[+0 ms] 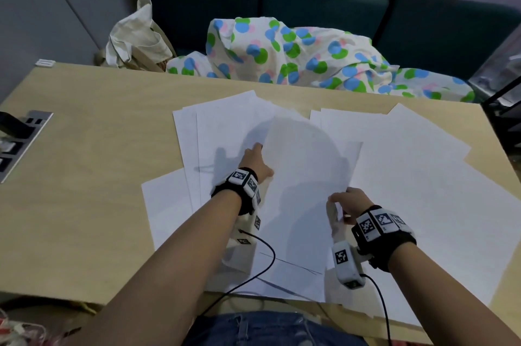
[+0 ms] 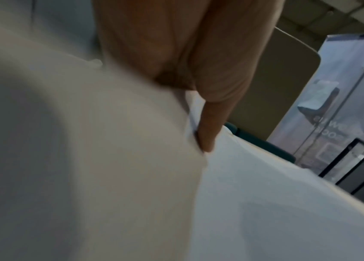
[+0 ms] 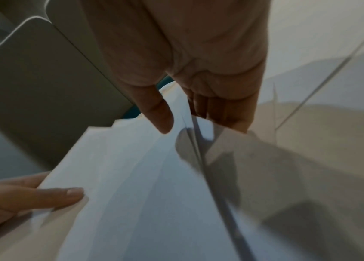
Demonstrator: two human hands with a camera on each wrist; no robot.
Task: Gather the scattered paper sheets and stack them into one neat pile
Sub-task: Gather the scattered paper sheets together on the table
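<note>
One lifted sheet, over the table middle, my left hand pinching its left edge, my right hand its near corner; I should keep it taut and square it onto the paper sheets spread toward the right edge.

The left part of the table is bare wood, so a hand can pass there. A socket box sits at its left edge. White sheets cover the middle and right. A spotty cloth and a bag crowd the far edge.
</note>
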